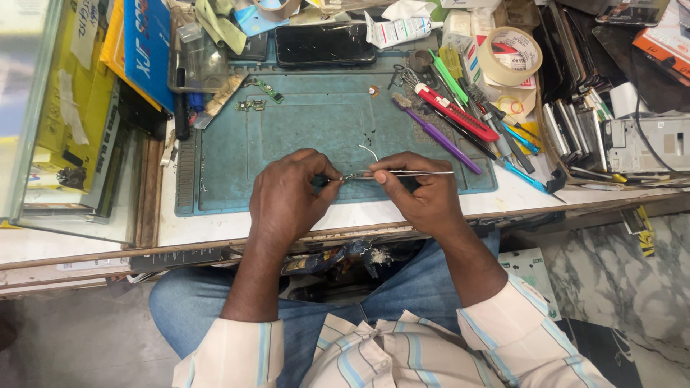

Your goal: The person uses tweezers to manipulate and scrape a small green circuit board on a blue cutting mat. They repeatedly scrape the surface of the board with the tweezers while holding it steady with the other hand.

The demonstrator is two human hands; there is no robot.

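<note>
2 hands met at frame centre over the teal mat point(302, 144): my right hand point(424, 194) pinched tweezers point(402, 173), my left hand point(287, 197) pinched something tiny, unidentifiable. I judged a slip could flick it away.

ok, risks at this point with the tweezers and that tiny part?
1. The right hand holds metal tweezers whose tips meet the left hand fingertips; whatever is pinched there is too small to see and could drop unnoticed.
2. Both hands work near the front edge of the blue mat, so a dropped part may roll into the lap.
3. Loose small boards lie nearby.
</note>
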